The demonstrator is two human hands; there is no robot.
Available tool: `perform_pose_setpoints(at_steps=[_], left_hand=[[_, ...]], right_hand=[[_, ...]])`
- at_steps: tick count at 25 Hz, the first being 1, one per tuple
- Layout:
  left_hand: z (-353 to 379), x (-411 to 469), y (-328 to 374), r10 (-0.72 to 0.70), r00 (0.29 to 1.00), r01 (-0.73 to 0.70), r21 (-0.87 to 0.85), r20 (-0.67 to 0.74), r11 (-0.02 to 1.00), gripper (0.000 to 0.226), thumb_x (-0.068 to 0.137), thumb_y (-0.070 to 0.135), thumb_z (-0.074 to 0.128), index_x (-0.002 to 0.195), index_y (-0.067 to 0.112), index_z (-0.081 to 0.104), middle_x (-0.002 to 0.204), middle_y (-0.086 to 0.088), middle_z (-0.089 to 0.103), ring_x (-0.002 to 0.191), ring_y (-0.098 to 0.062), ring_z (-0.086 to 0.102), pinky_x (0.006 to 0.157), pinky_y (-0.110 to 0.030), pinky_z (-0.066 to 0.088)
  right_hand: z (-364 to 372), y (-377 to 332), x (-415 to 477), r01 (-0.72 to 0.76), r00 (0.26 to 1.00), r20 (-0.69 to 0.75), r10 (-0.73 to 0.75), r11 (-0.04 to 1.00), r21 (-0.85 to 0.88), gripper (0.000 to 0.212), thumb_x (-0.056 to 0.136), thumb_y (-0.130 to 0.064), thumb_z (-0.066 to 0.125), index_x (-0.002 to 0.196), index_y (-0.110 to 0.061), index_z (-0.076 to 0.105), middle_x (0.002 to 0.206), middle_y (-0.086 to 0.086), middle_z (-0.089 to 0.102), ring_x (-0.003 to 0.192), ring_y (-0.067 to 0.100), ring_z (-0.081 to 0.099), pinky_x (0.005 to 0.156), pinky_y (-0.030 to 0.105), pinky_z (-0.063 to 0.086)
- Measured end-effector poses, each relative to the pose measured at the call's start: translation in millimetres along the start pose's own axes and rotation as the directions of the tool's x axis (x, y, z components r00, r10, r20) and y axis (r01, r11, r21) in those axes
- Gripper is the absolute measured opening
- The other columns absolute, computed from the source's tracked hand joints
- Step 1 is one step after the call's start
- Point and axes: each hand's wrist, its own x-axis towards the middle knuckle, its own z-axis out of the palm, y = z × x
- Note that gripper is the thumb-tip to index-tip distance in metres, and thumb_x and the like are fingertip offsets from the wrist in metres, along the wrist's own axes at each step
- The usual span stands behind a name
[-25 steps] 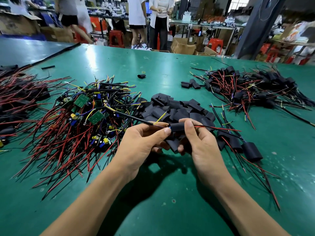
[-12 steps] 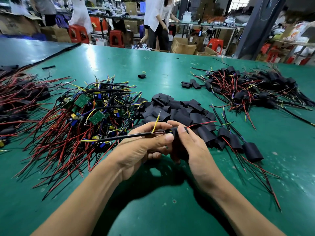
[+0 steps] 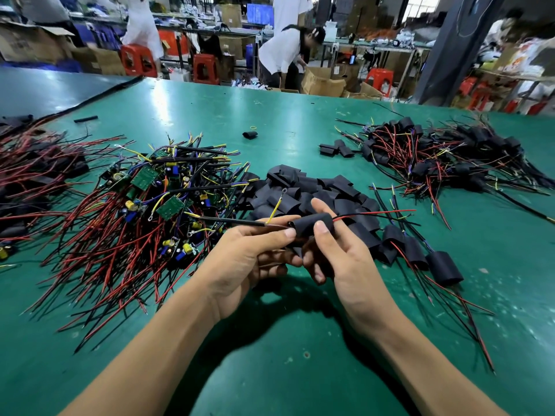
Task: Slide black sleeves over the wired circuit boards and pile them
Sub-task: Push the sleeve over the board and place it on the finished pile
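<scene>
My right hand (image 3: pixel 339 253) pinches a black sleeve (image 3: pixel 312 225) between thumb and index finger, just above the green table (image 3: pixel 270 370). Red and black wires stick out of the sleeve's right end; the board inside is hidden. My left hand (image 3: pixel 252 253) pinches the black cable and yellow wire (image 3: pixel 240 221) leaving the sleeve's left end. Behind my hands lies a heap of empty black sleeves (image 3: pixel 312 190). A tangle of bare green circuit boards with red wires (image 3: pixel 144 211) spreads to the left. A few sleeved boards (image 3: pixel 420 256) lie at the right.
A larger pile of sleeved boards (image 3: pixel 444 157) sits at the far right, another wire pile (image 3: pixel 33 175) at the far left edge. Loose sleeves (image 3: pixel 250 134) lie mid-table. People (image 3: pixel 285 52), cartons and red stools stand beyond the table's far edge.
The sleeve has slid fully over the board and now shows whole between my fingers. My hands have shifted slightly right and up. A person in the background bent down over a carton.
</scene>
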Motion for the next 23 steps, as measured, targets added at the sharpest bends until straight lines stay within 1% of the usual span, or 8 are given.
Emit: perform_pose_setpoints(at_steps=[4,7,10,12,15,17,19,23], left_hand=[[-4,2,-1,-0.033,0.998,0.033,-0.001,-0.055,0.999,0.034,0.067,0.015,0.074,0.101,0.014,0.078,0.082,-0.010,0.074,0.061,-0.014,0.068,0.058,-0.020,0.051],[-5,4,-2,-0.054,0.990,0.056,0.017,-0.127,0.998,0.024,0.080,0.000,0.067,0.102,0.009,0.075,0.079,-0.012,0.073,0.058,-0.016,0.068,0.055,-0.021,0.051],[-3,6,0,-0.012,0.985,0.019,0.040,-0.172,0.999,0.022,0.083,-0.005,0.064,0.094,0.011,0.075,0.073,-0.011,0.071,0.054,-0.014,0.066,0.049,-0.017,0.047],[-5,6,1,0.004,0.980,0.001,0.024,-0.201,1.000,0.021,0.082,-0.006,0.066,0.089,0.012,0.073,0.067,-0.010,0.069,0.052,-0.015,0.066,0.044,-0.015,0.045],[-7,6,1,0.009,0.978,-0.003,0.030,-0.209,1.000,0.020,0.080,-0.004,0.068,0.090,0.012,0.071,0.071,-0.010,0.070,0.055,-0.018,0.066,0.047,-0.018,0.043],[-8,7,3,0.020,0.981,-0.017,0.018,-0.195,1.000,0.021,0.073,0.003,0.074,0.091,0.012,0.072,0.072,-0.009,0.069,0.053,-0.015,0.063,0.047,-0.018,0.041],[-11,8,5,0.048,0.979,-0.043,0.028,-0.197,0.999,0.030,0.066,0.013,0.078,0.095,0.010,0.072,0.076,-0.007,0.073,0.049,-0.012,0.061,0.045,-0.017,0.040],[-24,11,8,0.136,0.931,-0.077,0.181,-0.338,0.980,0.005,0.086,0.009,0.070,0.088,0.013,0.071,0.073,-0.004,0.073,0.043,-0.009,0.052,0.044,-0.017,0.037]], right_hand=[[0,0,-2,-0.010,0.999,0.035,0.011,0.999,-0.034,0.051,0.087,-0.035,0.051,0.138,-0.032,0.048,0.063,-0.002,0.058,0.057,0.007,0.051,0.046,0.017,0.037],[-1,0,-4,-0.005,0.999,0.038,0.008,0.996,-0.086,0.050,0.089,-0.038,0.052,0.138,-0.031,0.052,0.065,-0.002,0.058,0.055,0.010,0.044,0.050,0.018,0.038],[-5,-2,-1,-0.048,0.996,-0.072,0.046,0.998,-0.031,0.031,0.087,-0.039,0.060,0.110,-0.023,0.073,0.071,0.004,0.059,0.052,0.010,0.044,0.051,0.018,0.039],[-7,-3,0,-0.125,0.988,-0.080,0.131,0.990,0.070,0.026,0.081,-0.041,0.068,0.092,-0.018,0.074,0.075,0.013,0.057,0.052,0.013,0.045,0.050,0.022,0.038],[-9,-6,-1,-0.252,0.968,0.045,0.248,0.955,0.156,0.028,0.076,-0.038,0.073,0.092,-0.015,0.072,0.076,0.013,0.065,0.053,0.015,0.050,0.049,0.022,0.043],[-6,-9,-1,-0.300,0.954,0.075,0.291,0.935,0.188,0.019,0.073,-0.033,0.074,0.085,-0.018,0.075,0.076,0.011,0.069,0.051,0.014,0.052,0.049,0.020,0.045],[-6,-13,3,-0.292,0.949,-0.019,0.313,0.904,0.314,0.021,0.069,-0.030,0.074,0.083,-0.015,0.069,0.075,0.010,0.072,0.048,0.011,0.053,0.049,0.020,0.046],[-25,-23,13,-0.100,0.877,-0.321,0.357,0.789,0.606,0.014,0.089,-0.027,0.065,0.091,-0.013,0.064,0.081,0.005,0.076,0.046,0.008,0.055,0.045,0.018,0.049]])
